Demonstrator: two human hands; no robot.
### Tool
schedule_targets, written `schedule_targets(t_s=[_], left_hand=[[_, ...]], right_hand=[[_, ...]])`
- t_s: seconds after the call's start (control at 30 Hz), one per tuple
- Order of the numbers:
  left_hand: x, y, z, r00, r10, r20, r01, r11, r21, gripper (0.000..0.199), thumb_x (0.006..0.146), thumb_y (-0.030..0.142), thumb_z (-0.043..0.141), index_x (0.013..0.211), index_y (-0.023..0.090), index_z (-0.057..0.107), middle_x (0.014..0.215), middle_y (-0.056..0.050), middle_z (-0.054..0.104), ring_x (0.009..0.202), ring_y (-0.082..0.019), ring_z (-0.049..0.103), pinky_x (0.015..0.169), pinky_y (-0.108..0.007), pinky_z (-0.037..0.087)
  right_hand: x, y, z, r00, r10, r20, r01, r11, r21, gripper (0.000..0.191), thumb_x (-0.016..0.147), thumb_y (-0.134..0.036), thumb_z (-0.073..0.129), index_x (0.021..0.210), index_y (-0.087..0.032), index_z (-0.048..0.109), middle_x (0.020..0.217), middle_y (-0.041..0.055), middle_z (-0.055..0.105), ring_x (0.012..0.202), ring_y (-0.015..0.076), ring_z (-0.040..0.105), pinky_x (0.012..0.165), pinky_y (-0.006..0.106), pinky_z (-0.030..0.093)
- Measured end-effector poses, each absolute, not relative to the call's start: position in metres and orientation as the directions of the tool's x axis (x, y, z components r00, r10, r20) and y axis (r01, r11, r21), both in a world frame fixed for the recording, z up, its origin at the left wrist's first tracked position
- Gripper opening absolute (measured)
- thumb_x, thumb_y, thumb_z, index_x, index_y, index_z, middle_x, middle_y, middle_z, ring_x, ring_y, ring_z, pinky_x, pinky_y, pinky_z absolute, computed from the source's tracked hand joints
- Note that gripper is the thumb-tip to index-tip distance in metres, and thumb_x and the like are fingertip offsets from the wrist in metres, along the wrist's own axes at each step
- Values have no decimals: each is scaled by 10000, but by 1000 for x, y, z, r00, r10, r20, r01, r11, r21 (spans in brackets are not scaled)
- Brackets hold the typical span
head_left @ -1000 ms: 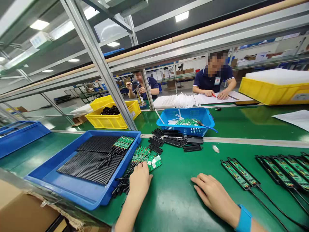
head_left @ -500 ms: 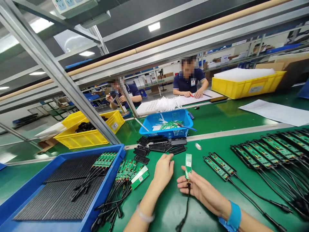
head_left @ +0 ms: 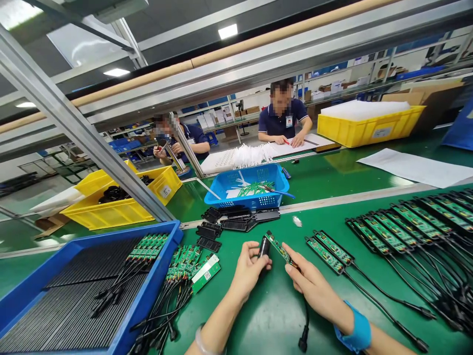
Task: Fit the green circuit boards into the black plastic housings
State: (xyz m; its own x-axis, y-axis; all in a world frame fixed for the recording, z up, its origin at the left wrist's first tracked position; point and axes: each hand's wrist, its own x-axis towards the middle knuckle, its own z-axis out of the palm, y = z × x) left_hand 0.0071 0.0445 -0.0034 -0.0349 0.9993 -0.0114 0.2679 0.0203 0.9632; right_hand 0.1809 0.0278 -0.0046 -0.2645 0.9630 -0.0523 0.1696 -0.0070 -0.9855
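Observation:
My left hand (head_left: 251,268) is closed around a black plastic housing (head_left: 263,247), held tilted with its upper end free. My right hand (head_left: 310,278) pinches a green circuit board (head_left: 280,248) with small parts on its face. The board's far end meets the top of the housing; whether it sits inside I cannot tell. From under my right hand a black cable (head_left: 305,320) hangs down to a connector. Beyond my left hand lies a loose pile of black housings (head_left: 236,223). To the right, two housings with boards fitted (head_left: 330,252) lie side by side.
A blue tray (head_left: 177,236) at left holds black strips and some boards. Beside it lie several cabled boards (head_left: 185,264). Many filled housings (head_left: 402,224) stand in a row at right. A blue basket (head_left: 273,199) with green and white pieces sits ahead. Two co-workers sit opposite.
My left hand has taken a black housing from near the pile. My right hand has turned the board to tilt left, its component side now showing, and brought it against the housing.

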Motion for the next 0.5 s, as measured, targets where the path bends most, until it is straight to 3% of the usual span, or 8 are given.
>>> schedule_targets(t_s=[0.07, 0.17, 0.33, 0.5], left_hand=[[10, 33, -5, -22, 976, -216, -102, 212, 972, 370, 716, 213, 684, 1029, 166, 494, 812, -17, 591, 690, -155, 643, 690, -324, 547], [12, 23, -6, 38, 932, -360, -461, 336, 821, 478, 642, 205, 790, 1049, 146, 547, 753, -6, 609, 698, -142, 643, 717, -291, 555], [10, 21, -7, -3, 948, -319, -666, 236, 707, 296, 758, 336, 719, 930, 109, 637, 859, -75, 661, 819, -194, 655, 795, -360, 558], [5, 20, -9, -29, 974, -223, -704, 138, 697, 373, 760, 228, 725, 1114, 171, 624, 968, -48, 654, 886, -149, 621, 855, -308, 515]], right_hand=[[182, 29, -6, -291, 956, 34, 241, 108, -965, 611, 865, -477, 433, 1403, -190, 394, 837, 39, 507, 716, 181, 479, 752, 358, 460], [182, 31, -9, -351, 934, 71, 291, 181, -939, 583, 869, -450, 442, 1386, -184, 424, 899, 69, 541, 841, 220, 519, 807, 369, 455], [183, 28, -8, -370, 923, 103, 223, 196, -955, 468, 908, -420, 415, 1329, -227, 484, 1001, 73, 555, 874, 200, 536, 777, 322, 462], [180, 21, -7, -334, 940, 73, 117, 118, -986, 449, 903, -388, 462, 1324, -237, 418, 909, 32, 540, 855, 165, 550, 816, 295, 472]])
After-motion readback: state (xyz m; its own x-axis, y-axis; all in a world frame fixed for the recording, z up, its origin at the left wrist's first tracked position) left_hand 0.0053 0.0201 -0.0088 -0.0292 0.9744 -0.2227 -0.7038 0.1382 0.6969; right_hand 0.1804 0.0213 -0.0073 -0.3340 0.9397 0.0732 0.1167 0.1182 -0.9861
